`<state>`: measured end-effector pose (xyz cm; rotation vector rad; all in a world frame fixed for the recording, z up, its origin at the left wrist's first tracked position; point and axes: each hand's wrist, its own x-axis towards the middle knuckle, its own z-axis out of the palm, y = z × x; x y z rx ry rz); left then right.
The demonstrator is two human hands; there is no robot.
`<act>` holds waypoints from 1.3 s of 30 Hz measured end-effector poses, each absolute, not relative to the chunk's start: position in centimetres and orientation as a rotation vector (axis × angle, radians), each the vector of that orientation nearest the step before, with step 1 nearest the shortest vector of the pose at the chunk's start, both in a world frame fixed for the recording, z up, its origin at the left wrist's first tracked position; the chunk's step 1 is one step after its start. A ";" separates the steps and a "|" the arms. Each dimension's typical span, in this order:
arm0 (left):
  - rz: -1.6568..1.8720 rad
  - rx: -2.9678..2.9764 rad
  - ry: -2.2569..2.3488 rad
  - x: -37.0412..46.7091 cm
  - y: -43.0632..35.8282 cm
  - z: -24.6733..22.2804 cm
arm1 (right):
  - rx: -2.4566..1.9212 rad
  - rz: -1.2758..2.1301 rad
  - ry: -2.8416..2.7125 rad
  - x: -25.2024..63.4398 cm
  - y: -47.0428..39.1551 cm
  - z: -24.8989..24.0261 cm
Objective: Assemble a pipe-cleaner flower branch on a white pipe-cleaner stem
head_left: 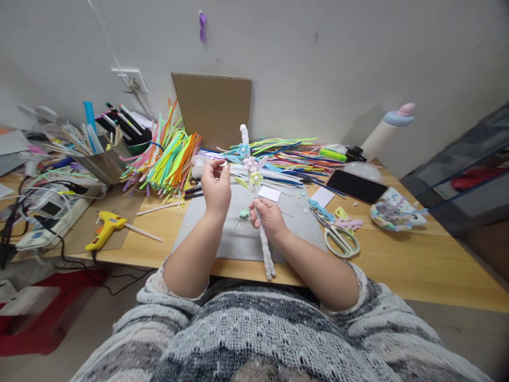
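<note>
My right hand point(268, 216) is closed round the middle of a white fuzzy stem point(265, 249), which stands nearly upright over the grey mat. Blue, pink and yellow flowers point(255, 179) are fixed along its upper part, and its top end is white and rounded. To the left of the flowers, my left hand point(217, 180) is raised with its fingers pinched near a small white piece; what exactly they grip is too small to tell. A small green flower point(244, 213) lies on the mat point(230, 244) between my hands.
Pipe cleaners point(167, 159) are bundled at the back left, with more spread behind the mat. A yellow glue gun point(105, 229) and power strip lie left. Scissors point(341, 239), a black phone point(357, 185) and a decorated bowl point(393, 212) are on the right.
</note>
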<state>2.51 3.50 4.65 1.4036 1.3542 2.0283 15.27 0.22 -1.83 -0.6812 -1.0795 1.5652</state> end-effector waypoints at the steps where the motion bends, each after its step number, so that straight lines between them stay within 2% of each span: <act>1: 2.031 1.343 1.327 2.6 3.5 4.4 | -0.664 1.600 -1.047 15.3 0.3 -1.8; 10: 1.884 1.277 1.381 2.9 3.5 3.0 | -0.560 1.949 -0.816 15.7 0.6 -0.8; 23: 1.842 1.293 1.305 3.3 3.5 2.6 | -0.499 2.076 -0.676 15.9 0.6 -0.2; 31: 1.824 1.312 1.311 3.2 3.4 2.4 | -0.543 2.009 -0.764 15.8 0.5 -0.3; 39: 1.850 1.286 1.402 3.2 2.8 2.7 | -0.623 1.675 -1.019 15.4 0.1 -1.2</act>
